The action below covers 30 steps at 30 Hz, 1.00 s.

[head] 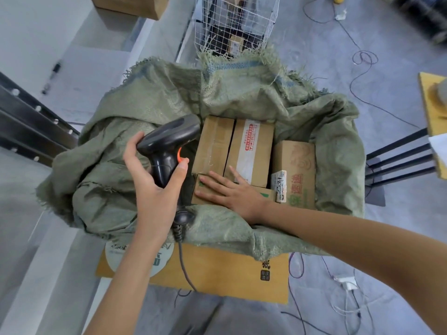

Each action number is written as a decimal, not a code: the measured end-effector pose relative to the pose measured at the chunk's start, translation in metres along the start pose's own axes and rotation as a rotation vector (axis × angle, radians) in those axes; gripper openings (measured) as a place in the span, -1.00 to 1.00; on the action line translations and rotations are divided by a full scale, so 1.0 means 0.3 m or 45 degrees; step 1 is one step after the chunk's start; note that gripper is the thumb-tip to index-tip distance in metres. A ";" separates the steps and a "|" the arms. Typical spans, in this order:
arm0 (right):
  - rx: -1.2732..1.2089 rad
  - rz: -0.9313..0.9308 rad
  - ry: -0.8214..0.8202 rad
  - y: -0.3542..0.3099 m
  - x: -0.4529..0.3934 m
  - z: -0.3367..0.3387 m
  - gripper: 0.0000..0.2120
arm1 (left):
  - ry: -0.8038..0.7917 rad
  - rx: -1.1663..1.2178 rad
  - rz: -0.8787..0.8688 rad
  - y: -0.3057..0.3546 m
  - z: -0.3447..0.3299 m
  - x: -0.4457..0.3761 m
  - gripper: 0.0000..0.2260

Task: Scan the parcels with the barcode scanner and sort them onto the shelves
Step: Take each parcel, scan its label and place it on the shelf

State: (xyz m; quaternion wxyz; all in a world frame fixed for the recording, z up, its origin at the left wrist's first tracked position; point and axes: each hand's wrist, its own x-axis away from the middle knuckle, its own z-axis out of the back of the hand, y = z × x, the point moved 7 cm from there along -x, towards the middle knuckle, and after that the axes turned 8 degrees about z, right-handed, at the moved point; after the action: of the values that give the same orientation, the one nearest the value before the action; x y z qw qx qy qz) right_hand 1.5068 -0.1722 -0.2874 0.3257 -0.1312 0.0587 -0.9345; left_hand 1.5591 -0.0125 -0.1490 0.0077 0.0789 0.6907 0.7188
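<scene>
- My left hand (154, 175) grips the barcode scanner (169, 143) over the green sack (145, 97).
- My right hand (232, 192) lies flat, fingers straight, on the near parcel (203, 192) in that sack.
- To do it well: expose the label, aim the scanner squarely.

Both forearms are bare up to the bottom edge of the picture, with no sleeve showing on either. The left hand (154, 187) and the right hand (232, 194) wear no gloves, rings or watch. The fingernails are short and plain.
</scene>
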 end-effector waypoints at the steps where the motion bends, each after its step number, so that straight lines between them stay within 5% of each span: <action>1: 0.003 0.003 -0.016 -0.003 -0.002 0.002 -0.38 | -0.001 -0.003 0.001 0.003 -0.001 0.000 -0.29; 18: -0.108 -0.197 0.310 0.060 0.021 0.411 -0.48 | 0.233 -0.337 -0.339 0.228 0.025 0.192 -0.36; 30: -0.239 0.210 0.609 -0.532 -0.116 0.725 -0.50 | 0.871 -0.402 -0.314 0.314 0.350 0.735 -0.35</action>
State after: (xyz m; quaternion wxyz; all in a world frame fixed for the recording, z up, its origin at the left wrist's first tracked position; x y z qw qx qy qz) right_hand 1.5001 -0.0313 -0.0551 0.3639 0.0688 0.2308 -0.8998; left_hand 1.3635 0.1137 -0.0292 -0.1244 -0.2509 0.5388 0.7945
